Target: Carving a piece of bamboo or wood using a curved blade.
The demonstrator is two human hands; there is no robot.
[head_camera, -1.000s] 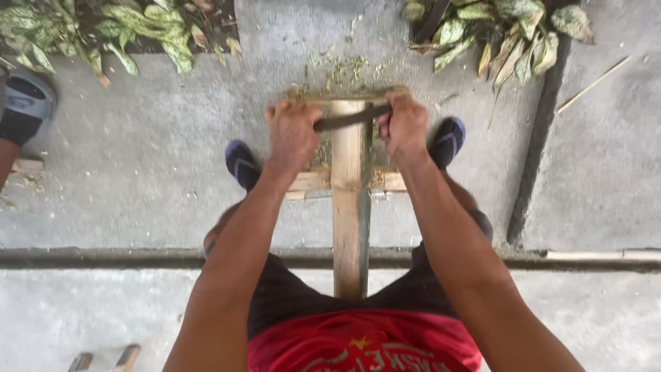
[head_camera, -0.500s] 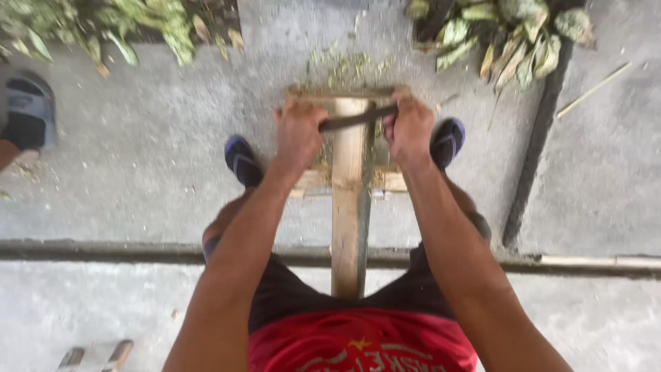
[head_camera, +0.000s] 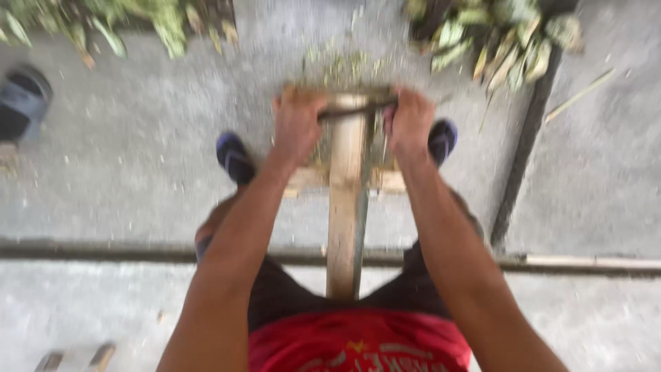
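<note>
Across the wooden beam [head_camera: 346, 200], the dark bar [head_camera: 354, 108] lies left-to-right, both hands' fingers [head_camera: 295, 96] wrapped around its ends.

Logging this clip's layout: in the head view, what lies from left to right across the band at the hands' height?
Grey shoe → blue sandal → left hand → wooden beam → right hand → second blue sandal → dark floor groove.

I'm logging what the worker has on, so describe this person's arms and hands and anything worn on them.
Both arms are bare from the shoulder area down: no sleeves, gloves, watch or bands show on the left hand or the right hand. The picture is blurred, so small marks cannot be ruled out. Lower down, a red shirt with pale printing, dark shorts and dark blue sandals are worn.
</note>
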